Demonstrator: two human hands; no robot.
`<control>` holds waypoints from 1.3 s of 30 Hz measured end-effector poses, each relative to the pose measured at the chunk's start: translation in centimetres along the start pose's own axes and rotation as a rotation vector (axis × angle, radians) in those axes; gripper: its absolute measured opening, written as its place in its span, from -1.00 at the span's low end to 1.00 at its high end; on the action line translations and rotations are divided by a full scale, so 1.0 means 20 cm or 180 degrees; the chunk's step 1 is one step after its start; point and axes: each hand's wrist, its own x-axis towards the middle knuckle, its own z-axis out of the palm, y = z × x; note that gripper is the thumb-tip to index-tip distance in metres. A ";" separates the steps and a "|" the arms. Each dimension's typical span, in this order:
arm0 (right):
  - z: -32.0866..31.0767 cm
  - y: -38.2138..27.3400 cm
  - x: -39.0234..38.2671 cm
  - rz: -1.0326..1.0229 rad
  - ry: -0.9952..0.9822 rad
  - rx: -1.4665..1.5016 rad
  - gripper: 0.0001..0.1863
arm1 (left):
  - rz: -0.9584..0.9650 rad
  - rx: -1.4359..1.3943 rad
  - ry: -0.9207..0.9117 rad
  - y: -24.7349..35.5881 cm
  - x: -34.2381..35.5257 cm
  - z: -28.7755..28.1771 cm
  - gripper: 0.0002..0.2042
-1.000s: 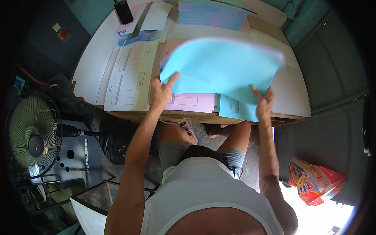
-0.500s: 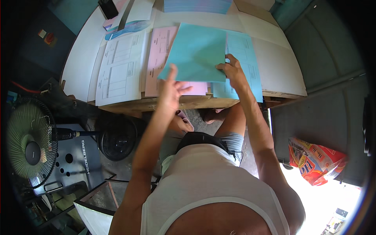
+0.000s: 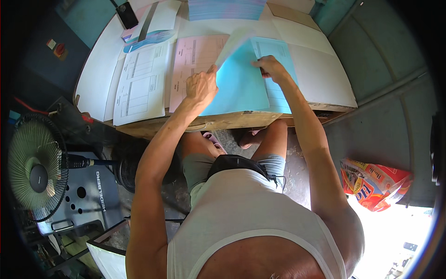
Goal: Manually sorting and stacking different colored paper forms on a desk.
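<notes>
Bare left hand [image 3: 202, 87] is knuckles-up, fingers curled in pretty tight, with the left forearm [image 3: 174, 123] angling inward from a bent elbow [image 3: 147, 174] that's kinda flared out. Bare right hand [image 3: 274, 69] sits a bit farther forward, back facing up, fingers aimed left. Right forearm [image 3: 304, 114] leans inward too, basically mirroring the other.

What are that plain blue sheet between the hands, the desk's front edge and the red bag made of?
Blue sheet: probably matte paper, being thin and flat with clean edges.
Desk's front edge: apparently wood, dull and unevenly brown.
Red bag: likely glossy plastic film, judging by its creases and shiny highlights.
</notes>
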 end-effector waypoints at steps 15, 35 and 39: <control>0.18 -0.12 -0.12 -0.0386 0.0752 -0.1657 -0.34 | -0.0542 -0.0728 0.0279 -0.18 0.31 0.08 -0.71; 0.53 -0.22 -0.22 -0.1077 0.1086 -0.4413 -0.44 | 0.0168 0.0279 -0.0246 0.08 0.26 0.02 -0.82; 0.40 -0.25 -0.13 -0.0799 0.1402 -0.3559 -0.47 | -0.0055 -0.0006 -0.0175 0.00 0.30 0.02 -0.85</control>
